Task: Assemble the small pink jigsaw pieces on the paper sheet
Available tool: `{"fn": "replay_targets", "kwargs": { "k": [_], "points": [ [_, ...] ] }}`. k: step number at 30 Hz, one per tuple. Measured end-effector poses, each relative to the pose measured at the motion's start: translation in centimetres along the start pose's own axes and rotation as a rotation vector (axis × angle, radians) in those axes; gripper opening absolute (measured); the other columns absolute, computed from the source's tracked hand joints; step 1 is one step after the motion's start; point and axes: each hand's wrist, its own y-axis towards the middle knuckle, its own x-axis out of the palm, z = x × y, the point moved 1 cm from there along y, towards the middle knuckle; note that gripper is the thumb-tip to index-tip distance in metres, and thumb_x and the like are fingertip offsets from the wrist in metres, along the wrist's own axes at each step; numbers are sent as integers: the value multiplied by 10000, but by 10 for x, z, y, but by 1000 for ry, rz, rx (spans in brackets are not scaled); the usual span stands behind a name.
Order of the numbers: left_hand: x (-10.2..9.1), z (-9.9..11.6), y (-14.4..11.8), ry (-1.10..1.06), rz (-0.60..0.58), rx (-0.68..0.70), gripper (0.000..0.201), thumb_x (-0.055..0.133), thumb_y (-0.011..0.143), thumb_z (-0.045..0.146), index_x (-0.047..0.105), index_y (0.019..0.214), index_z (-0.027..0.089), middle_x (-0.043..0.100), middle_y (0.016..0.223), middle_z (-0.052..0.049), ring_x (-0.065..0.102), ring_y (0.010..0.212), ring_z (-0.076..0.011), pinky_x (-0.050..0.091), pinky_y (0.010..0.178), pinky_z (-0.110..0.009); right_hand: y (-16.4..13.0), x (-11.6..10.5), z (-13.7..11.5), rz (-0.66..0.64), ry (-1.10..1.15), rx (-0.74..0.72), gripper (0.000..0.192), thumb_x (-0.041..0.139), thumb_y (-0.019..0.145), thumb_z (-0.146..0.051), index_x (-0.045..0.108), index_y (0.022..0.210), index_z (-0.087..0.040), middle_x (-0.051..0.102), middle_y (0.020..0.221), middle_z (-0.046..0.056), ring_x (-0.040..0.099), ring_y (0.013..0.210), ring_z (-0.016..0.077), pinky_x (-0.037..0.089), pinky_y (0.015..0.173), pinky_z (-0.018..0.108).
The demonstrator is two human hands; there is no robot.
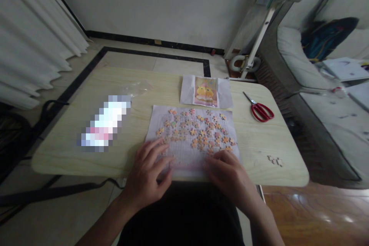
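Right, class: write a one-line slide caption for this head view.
Both hands rest on a gridded sheet strewn with puzzle pieces.

Two bare forearms, no sleeves, watch or rings visible; left hand point(148, 177), right hand point(230, 178); dark clothing at lower centre.

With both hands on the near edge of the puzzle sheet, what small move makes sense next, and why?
Probably lift the right hand to pick one loose puzzle piece from the scatter. Both it and the left hand lie flat and empty on the gridded sheet, whose near rows look bare, while the pieces lie unjoined farther up.
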Motion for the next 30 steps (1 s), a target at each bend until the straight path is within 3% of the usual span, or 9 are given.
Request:
{"fn": "replay_targets", "kwargs": {
  "k": [16,22,30],
  "points": [
    [-1,0,-1,-6,10,1,230,632,797,179,635,1024,209,580,1213,-103,443,1284,-331,354,1070,-579,3,1,-2,-5,-8,-28,141,561,928,-240,696,921,-197,586,899,80,569,844,217,515,732,372],
    [0,0,1,-6,6,-3,225,629,795,177,639,1017,211,581,1214,-103,442,1289,-331,349,1077,-580,-1,-6,7,22,-32,3,167,547,938,-246,677,1038,-218,565,918,73,554,844,209,511,739,373],
    [0,0,-1,-12,-2,-12,234,622,793,183,649,1023,216,585,1227,-102,442,1293,-332,342,1085,-576,2,-2,1,-13,-9,-18,129,548,939,-241,673,930,-214,576,911,72,567,843,207,510,716,355]
  ]
}}
